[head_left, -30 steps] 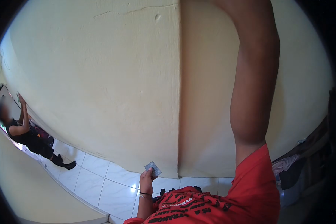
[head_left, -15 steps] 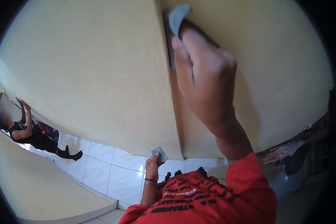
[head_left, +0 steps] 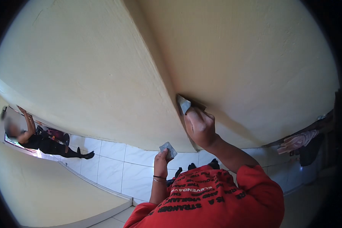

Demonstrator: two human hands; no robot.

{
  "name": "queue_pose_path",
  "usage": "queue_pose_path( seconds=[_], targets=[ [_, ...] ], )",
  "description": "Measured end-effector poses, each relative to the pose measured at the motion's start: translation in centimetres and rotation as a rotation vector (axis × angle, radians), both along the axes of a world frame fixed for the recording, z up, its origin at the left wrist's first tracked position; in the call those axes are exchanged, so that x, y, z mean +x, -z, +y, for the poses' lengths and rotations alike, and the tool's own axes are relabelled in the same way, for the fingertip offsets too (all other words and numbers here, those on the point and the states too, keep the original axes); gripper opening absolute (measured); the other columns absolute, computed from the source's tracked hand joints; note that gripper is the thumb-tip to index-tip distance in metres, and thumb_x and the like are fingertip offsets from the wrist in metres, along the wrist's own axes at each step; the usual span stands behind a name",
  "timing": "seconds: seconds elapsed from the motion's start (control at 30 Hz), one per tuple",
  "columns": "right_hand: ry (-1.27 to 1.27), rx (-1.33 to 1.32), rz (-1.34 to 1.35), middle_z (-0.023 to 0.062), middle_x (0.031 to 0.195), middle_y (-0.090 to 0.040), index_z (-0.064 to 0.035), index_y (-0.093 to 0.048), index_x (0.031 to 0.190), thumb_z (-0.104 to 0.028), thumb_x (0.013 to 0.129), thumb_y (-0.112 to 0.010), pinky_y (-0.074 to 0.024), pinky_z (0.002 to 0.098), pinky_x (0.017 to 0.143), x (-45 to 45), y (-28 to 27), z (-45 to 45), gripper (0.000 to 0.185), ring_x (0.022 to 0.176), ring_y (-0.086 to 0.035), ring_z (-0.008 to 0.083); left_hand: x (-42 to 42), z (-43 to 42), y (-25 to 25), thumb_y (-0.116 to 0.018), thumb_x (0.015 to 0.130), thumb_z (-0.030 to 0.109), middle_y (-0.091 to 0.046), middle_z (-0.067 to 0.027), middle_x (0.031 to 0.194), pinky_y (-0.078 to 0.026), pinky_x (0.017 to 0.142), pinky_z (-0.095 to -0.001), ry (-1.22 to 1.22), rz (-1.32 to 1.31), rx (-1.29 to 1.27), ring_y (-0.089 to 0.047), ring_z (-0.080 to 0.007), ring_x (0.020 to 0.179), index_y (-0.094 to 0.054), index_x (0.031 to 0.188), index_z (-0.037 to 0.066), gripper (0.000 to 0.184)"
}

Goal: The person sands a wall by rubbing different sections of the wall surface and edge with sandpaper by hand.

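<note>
My right hand (head_left: 201, 127) is closed on a grey piece of sandpaper (head_left: 184, 103) that bends up from its fingers. The sandpaper lies at the inner corner where the pale yellow wall (head_left: 247, 76) meets a projecting wall section (head_left: 87, 76). My fingers hide part of it. Lower down, near my body, my left hand (head_left: 160, 165) pinches a small grey square (head_left: 168, 151), which looks like folded sandpaper. This square is held apart from the wall, above the floor.
White tiled floor (head_left: 112, 163) runs below the wall. At the left, another person (head_left: 38, 140) in dark clothes has both hands raised to the wall. A striped cloth (head_left: 298, 141) hangs at the right. A low ledge (head_left: 114, 211) borders the floor at lower left.
My right hand has come down along the corner with the sandpaper, from high on the wall to nearer my body. My left hand still holds the grey square, slightly higher in view.
</note>
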State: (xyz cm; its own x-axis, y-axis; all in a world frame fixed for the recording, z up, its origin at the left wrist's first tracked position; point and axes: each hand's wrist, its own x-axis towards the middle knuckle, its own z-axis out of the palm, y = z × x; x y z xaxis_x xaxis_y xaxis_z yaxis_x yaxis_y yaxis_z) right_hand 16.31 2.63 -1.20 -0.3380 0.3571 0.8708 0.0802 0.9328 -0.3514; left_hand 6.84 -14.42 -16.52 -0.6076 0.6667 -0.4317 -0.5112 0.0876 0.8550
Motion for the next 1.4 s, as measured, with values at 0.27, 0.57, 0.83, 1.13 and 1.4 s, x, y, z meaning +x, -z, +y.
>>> queue_pose_path(
  seconds=[0.27, 0.57, 0.83, 1.13, 1.4],
  targets=[
    [0.04, -0.113, -0.072, 0.017, 0.072, -0.058, -0.0003, -0.051, 0.079, 0.005, 0.066, -0.055, -0.0488, 0.0388, 0.055, 0.4, 12.4, -0.7, 0.015, 0.063, -0.058, 0.0334, 0.0, 0.0, -0.2, -0.046, 0.087, 0.021, -0.058, -0.0044, 0.089, -0.047, 0.07, -0.0287, 0.008, -0.023, 0.032, -0.057, -0.0139, 0.081, -0.054, 0.098, 0.002, 0.024],
    [0.007, -0.45, -0.257, 0.0176, 0.07, -0.059, -0.0015, -0.057, 0.087, -0.003, 0.074, -0.054, -0.0462, 0.0406, 0.055, 3.6, 17.8, -2.9, 0.014, 0.064, -0.058, 0.0343, 0.6, 0.3, -1.4, -0.045, 0.088, 0.022, -0.058, -0.006, 0.089, -0.046, 0.072, -0.0297, 0.026, 0.002, 0.008, -0.056, -0.0148, 0.081, -0.053, 0.098, 0.0, 0.026],
    [-0.622, -1.463, 0.105, 0.0065, 0.09, -0.06, -0.0014, -0.055, 0.098, -0.022, 0.084, -0.053, -0.0472, 0.0251, 0.063, 6.5, 14.6, -1.4, 0.025, 0.078, -0.06, 0.0145, 0.7, 0.2, -1.9, -0.044, 0.088, 0.022, -0.057, -0.0067, 0.091, -0.046, 0.073, -0.0299, 0.025, 0.027, 0.0, -0.056, -0.0153, 0.081, -0.052, 0.1, -0.002, 0.028],
    [-0.735, -1.578, 0.235, 0.0055, 0.09, -0.059, -0.0029, -0.053, 0.099, -0.019, 0.079, -0.057, -0.0442, 0.0273, 0.072, 6.7, 12.4, -3.7, 0.026, 0.083, -0.056, 0.0126, -0.3, 0.6, -3.7, -0.043, 0.088, 0.019, -0.059, -0.0088, 0.094, -0.044, 0.077, -0.0297, 0.23, 0.007, 0.098, -0.056, -0.0164, 0.086, -0.052, 0.102, -0.003, 0.027],
    [-0.727, -1.628, 0.273, 0.0045, 0.092, -0.059, -0.0035, -0.054, 0.1, -0.017, 0.078, -0.058, -0.0421, 0.0271, 0.076, 6.1, 10.1, -5.5, 0.026, 0.085, -0.055, 0.0122, -0.6, 0.5, -6.7, -0.043, 0.088, 0.02, -0.059, -0.0101, 0.095, -0.041, 0.079, -0.0288, 0.389, -0.061, 0.211, -0.054, -0.0164, 0.088, -0.052, 0.103, -0.002, 0.028]
  ],
)
